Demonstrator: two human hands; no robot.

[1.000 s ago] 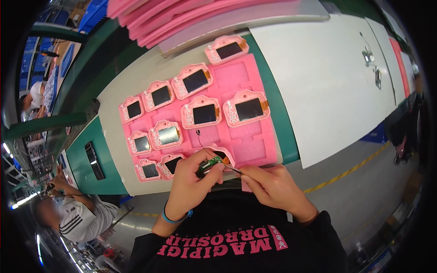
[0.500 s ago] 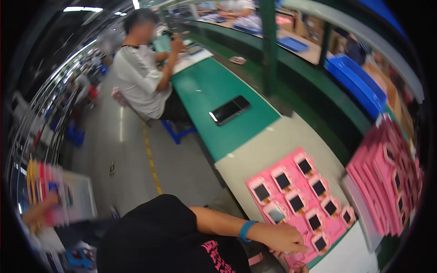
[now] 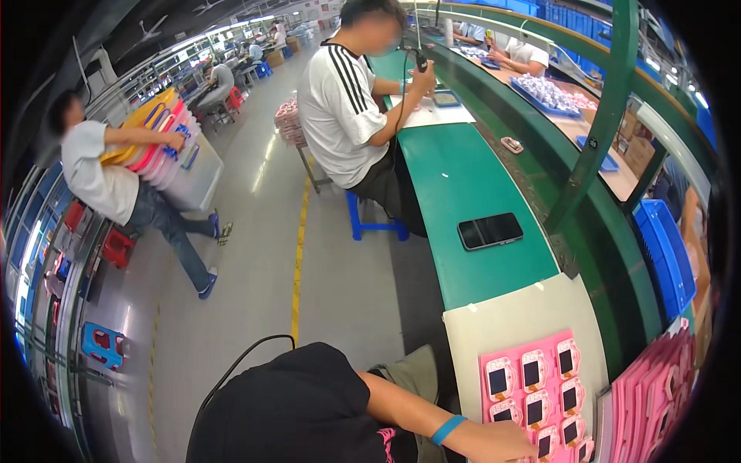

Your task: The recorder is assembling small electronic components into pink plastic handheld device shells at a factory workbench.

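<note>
My left hand point(image 3: 503, 443), below a blue wristband, reaches over the lower part of a pink foam tray point(image 3: 557, 344) near the bottom edge of the picture. Its fingertips run into the lower rim, so I cannot make out whether they hold anything. In the tray sit several pink-and-white rounded device housings point(image 3: 532, 369), each with a dark square screen. The hand covers part of the lower left of the tray. My right hand is out of the picture.
A black phone point(image 3: 491, 231) lies on the green bench mat point(image 3: 482, 174). Pink foam trays point(image 3: 654, 397) stand stacked at right, near a blue bin point(image 3: 665, 251). A seated co-worker point(image 3: 347, 100) works farther along; another person point(image 3: 108, 158) carries stacked containers at left. A green post point(image 3: 603, 116) rises beside the bench.
The view has swung left and up, so the tray appears lower. My right hand, partly seen before at the bottom edge, is gone from view. The person with the containers shows more fully.
</note>
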